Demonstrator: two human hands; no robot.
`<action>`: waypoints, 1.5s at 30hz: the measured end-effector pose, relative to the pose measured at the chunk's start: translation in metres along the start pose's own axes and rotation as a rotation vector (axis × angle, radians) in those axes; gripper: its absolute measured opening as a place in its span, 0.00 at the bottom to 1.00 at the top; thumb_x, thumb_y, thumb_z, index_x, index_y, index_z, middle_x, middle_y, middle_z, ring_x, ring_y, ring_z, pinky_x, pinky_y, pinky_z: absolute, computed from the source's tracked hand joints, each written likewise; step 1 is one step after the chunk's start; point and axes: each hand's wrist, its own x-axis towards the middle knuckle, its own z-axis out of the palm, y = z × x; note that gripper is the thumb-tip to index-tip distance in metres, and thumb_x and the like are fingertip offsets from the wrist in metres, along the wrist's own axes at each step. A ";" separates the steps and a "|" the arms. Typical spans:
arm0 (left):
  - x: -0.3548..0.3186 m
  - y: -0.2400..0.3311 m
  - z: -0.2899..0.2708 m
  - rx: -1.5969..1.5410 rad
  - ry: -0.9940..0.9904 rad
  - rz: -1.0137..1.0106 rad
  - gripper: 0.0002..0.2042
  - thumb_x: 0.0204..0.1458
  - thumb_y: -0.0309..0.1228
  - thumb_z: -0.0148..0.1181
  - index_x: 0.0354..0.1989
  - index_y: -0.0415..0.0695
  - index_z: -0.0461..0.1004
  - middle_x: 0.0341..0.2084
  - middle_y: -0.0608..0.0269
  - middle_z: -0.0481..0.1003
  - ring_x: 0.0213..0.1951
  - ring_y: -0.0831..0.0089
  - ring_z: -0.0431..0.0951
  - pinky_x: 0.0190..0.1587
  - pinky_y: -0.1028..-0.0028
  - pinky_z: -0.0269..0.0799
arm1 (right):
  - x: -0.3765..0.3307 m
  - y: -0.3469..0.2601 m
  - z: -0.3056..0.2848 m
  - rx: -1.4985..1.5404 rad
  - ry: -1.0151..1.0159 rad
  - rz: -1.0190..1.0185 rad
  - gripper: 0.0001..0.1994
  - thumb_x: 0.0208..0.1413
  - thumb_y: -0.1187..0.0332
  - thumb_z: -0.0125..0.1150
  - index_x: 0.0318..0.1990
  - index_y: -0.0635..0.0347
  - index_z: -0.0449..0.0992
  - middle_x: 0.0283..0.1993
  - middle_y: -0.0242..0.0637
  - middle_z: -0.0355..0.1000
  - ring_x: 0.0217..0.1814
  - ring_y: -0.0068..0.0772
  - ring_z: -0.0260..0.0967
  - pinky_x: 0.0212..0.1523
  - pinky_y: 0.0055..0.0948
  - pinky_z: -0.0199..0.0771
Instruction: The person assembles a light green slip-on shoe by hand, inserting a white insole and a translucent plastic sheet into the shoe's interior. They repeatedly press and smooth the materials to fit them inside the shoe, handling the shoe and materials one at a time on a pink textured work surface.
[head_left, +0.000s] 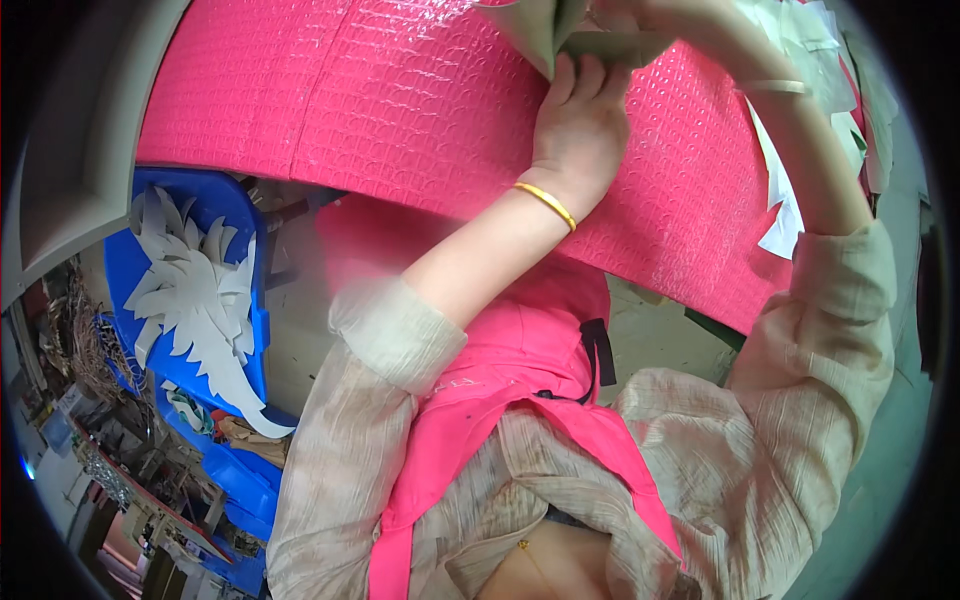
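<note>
The folded grey-green paper sheet [560, 40] is pressed flat by left hand [580, 125], fingers together; right hand [680, 25] fingers cannot be told; firm, even pressure is best kept along its crease

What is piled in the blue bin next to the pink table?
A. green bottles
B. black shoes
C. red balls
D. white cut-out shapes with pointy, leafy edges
D: the blue bin at the person's left holds a heap of white cut-out shapes with spiky, feather-like edges; no balls, bottles or shoes show in it.
</note>
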 end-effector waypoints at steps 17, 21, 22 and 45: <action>0.018 -0.044 -0.015 -0.172 -0.194 0.334 0.07 0.43 0.31 0.53 0.29 0.42 0.74 0.27 0.68 0.66 0.36 0.73 0.66 0.47 0.72 0.59 | -0.005 -0.024 0.007 1.024 -0.116 0.488 0.13 0.48 0.74 0.52 0.43 0.64 0.69 0.41 0.44 0.70 0.42 0.35 0.69 0.38 0.30 0.71; 0.009 -0.050 -0.009 -0.227 -0.145 0.285 0.10 0.45 0.33 0.54 0.34 0.43 0.74 0.28 0.68 0.66 0.35 0.73 0.66 0.45 0.71 0.60 | -0.001 -0.026 0.002 1.632 0.069 0.589 0.11 0.54 0.70 0.46 0.42 0.64 0.69 0.41 0.38 0.70 0.42 0.28 0.69 0.36 0.28 0.71; 0.007 -0.051 -0.007 -0.244 -0.137 0.259 0.10 0.45 0.34 0.54 0.35 0.44 0.74 0.28 0.68 0.66 0.36 0.72 0.66 0.45 0.71 0.60 | 0.000 -0.024 0.003 1.415 0.062 0.535 0.11 0.56 0.68 0.44 0.43 0.63 0.68 0.42 0.38 0.69 0.42 0.27 0.68 0.36 0.28 0.71; 0.066 -0.034 -0.003 0.062 -0.161 0.801 0.05 0.34 0.31 0.53 0.15 0.49 0.76 0.17 0.68 0.70 0.29 0.75 0.70 0.44 0.75 0.60 | -0.057 0.051 0.020 0.446 -0.126 0.140 0.11 0.39 0.67 0.64 0.30 0.64 0.73 0.25 0.45 0.69 0.32 0.42 0.68 0.35 0.36 0.65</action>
